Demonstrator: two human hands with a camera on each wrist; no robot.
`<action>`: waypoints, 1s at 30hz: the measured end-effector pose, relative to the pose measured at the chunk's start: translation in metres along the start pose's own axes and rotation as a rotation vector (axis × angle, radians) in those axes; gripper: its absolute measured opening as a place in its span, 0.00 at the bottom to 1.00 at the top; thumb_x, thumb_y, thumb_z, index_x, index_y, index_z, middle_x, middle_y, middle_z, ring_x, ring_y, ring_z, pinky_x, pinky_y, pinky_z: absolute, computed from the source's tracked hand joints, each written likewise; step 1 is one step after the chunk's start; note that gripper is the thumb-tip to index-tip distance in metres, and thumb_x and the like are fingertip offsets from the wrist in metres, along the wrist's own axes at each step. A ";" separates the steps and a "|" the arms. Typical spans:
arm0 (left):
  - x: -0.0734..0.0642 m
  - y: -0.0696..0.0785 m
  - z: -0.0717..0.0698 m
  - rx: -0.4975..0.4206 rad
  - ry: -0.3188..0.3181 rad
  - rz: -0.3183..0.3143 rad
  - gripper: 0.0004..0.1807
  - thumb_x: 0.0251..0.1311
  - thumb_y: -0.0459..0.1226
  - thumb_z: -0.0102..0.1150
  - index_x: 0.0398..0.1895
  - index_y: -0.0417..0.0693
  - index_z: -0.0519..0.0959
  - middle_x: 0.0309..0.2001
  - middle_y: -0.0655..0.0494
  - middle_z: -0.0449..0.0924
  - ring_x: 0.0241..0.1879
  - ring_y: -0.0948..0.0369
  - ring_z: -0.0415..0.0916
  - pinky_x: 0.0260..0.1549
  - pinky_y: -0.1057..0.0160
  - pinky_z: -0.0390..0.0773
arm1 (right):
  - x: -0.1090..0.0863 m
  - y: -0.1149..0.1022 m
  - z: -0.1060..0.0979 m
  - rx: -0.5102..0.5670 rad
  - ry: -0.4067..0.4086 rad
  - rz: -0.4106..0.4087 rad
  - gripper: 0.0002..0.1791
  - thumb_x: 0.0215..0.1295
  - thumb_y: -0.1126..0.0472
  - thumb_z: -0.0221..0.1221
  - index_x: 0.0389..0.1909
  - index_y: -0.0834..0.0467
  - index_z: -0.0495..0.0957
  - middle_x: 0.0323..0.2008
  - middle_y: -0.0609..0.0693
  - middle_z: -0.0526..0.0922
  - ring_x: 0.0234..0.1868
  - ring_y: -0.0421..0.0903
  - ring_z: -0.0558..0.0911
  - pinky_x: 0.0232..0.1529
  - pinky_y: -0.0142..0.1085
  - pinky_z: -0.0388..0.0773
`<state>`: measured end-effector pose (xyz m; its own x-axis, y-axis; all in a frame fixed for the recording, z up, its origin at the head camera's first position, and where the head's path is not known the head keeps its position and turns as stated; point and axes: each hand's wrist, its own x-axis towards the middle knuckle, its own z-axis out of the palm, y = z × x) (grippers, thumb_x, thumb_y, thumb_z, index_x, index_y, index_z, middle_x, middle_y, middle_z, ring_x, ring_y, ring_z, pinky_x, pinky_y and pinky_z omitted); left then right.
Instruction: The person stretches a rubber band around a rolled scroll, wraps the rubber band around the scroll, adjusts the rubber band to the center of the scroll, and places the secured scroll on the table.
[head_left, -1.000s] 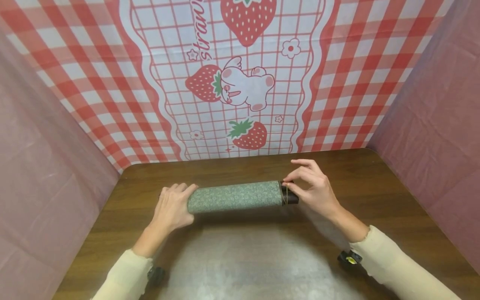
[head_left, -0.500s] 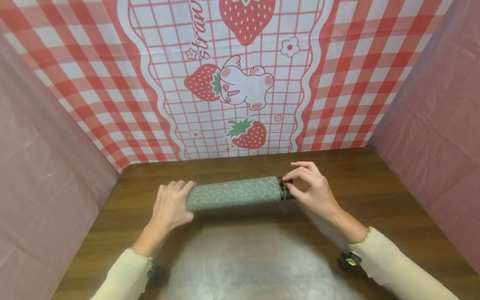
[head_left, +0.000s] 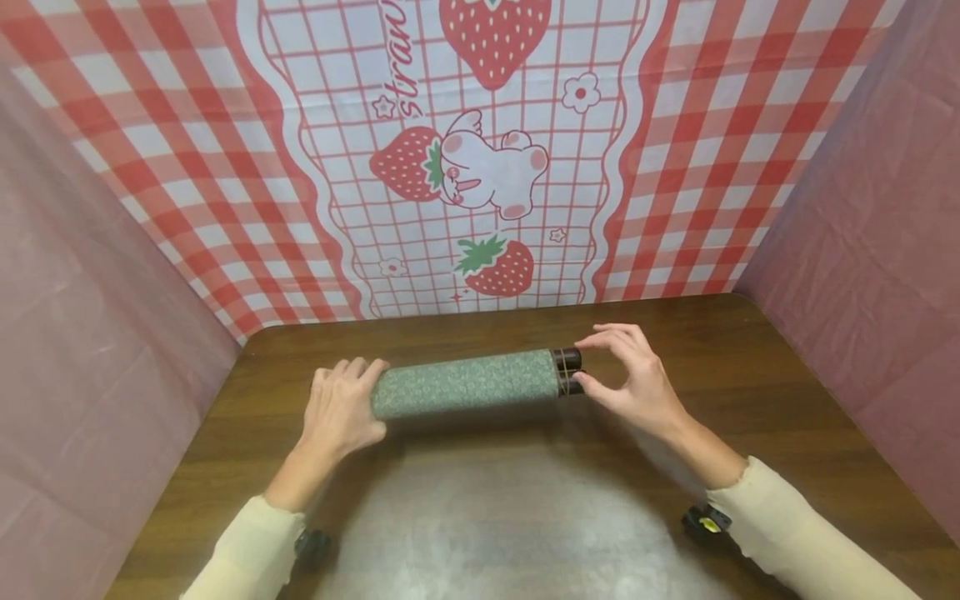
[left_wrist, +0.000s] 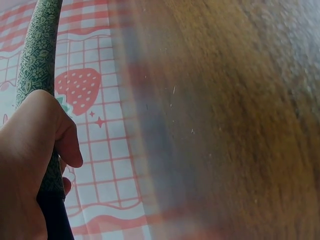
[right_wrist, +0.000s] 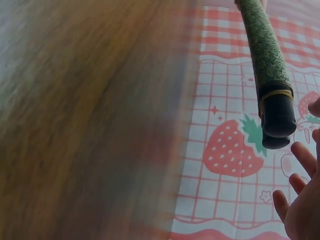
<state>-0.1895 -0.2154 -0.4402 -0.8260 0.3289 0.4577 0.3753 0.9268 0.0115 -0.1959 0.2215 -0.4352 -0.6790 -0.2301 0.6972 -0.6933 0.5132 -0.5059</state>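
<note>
A scroll (head_left: pixel 465 383) in green floral covering, rolled on two dark rods, is held sideways above the table, its shadow beneath. My left hand (head_left: pixel 341 411) grips its left end, fingers over the far side and thumb on the near side; the left wrist view shows a dark rod end (left_wrist: pixel 56 215) below that hand. At the right end, both dark rod ends (right_wrist: pixel 278 119) stick out with a thin tan rubber band (right_wrist: pixel 276 93) around them. My right hand (head_left: pixel 633 379) is just off these ends, thumb and fingers spread apart with nothing between them.
The brown wooden table (head_left: pixel 480 517) has a bright glare in its front middle. A strawberry-print cloth (head_left: pixel 322 250) hangs behind its back edge, and pink curtains (head_left: pixel 870 208) stand on both sides.
My right fingers have let go of the rubber band, parted and drawn back slightly to the right. The scroll's right end has risen a little; my left hand keeps its grip.
</note>
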 end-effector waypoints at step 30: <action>0.004 0.023 0.001 -0.013 0.035 0.110 0.42 0.26 0.36 0.81 0.58 0.47 0.85 0.43 0.49 0.90 0.42 0.48 0.86 0.40 0.48 0.84 | 0.001 0.005 0.004 -0.549 -0.247 -0.066 0.35 0.33 0.67 0.81 0.50 0.57 0.83 0.45 0.53 0.91 0.47 0.54 0.84 0.43 0.52 0.80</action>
<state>-0.1849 -0.1926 -0.4387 -0.7648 0.4215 0.4873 0.4684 0.8831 -0.0286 -0.2005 0.2205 -0.4388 -0.7206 -0.4272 0.5461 -0.5543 0.8281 -0.0837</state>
